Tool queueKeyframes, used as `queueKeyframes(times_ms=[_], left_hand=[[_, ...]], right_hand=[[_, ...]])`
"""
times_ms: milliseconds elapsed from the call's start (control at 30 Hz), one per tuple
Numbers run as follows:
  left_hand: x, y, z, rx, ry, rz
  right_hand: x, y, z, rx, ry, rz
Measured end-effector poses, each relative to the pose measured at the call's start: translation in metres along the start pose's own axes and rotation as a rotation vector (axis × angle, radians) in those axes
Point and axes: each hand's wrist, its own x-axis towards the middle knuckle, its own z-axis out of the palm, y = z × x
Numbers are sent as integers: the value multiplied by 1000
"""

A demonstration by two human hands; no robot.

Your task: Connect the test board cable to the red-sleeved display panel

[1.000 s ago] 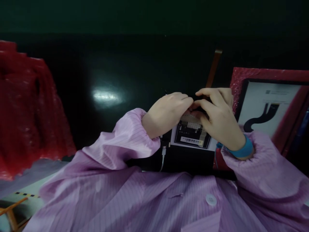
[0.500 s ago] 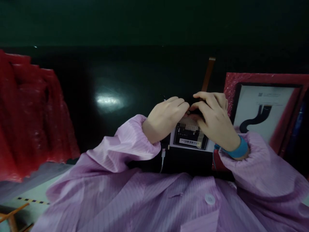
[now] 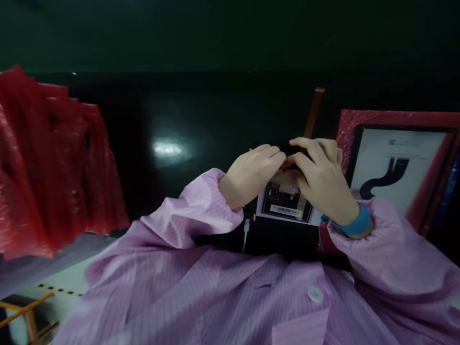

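Both hands meet over the upper part of a dark circuit board [image 3: 278,197] with a white barcode label [image 3: 286,211]. My left hand [image 3: 252,173] has its fingers curled and closed, tips hidden at the board's upper edge. My right hand [image 3: 319,179], with a blue wrist strap [image 3: 354,221], bends its thumb and index finger toward the same spot. Whatever lies between the fingertips is too small and dark to make out. From behind the right fingers an orange-brown flat ribbon cable [image 3: 314,112] runs up the dark table. A pale sheet [image 3: 316,218] shows under the board.
Red bubble-wrap bags [image 3: 61,167] are heaped at the left. On the right, a display panel [image 3: 424,143] with a black flex cable [image 3: 386,177] lies on red bubble wrap [image 3: 350,120]. A white cable plug [image 3: 246,226] sits below my left wrist. An orange frame [image 3: 30,318] stands at lower left.
The whole view has shifted slightly, so things appear a little further right. Both hands keep nearly the same pose over the board, with only slight finger movement.
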Motion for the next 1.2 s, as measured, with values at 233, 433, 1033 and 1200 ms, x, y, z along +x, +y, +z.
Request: queueKeyframes(times_ms=[233, 433, 1033, 1200], left_hand=[[-48, 5, -59, -104, 197, -240], [-112, 39, -26, -144, -230, -652], [-148, 90, 14, -741, 146, -666], [-152, 124, 20, -818, 198, -640]], right_hand=[[-1, 1, 3, 51, 33, 11], [-3, 2, 6, 36, 90, -22], [-17, -37, -13, 1088, -350, 186], [-33, -53, -19, 1383, -315, 314]])
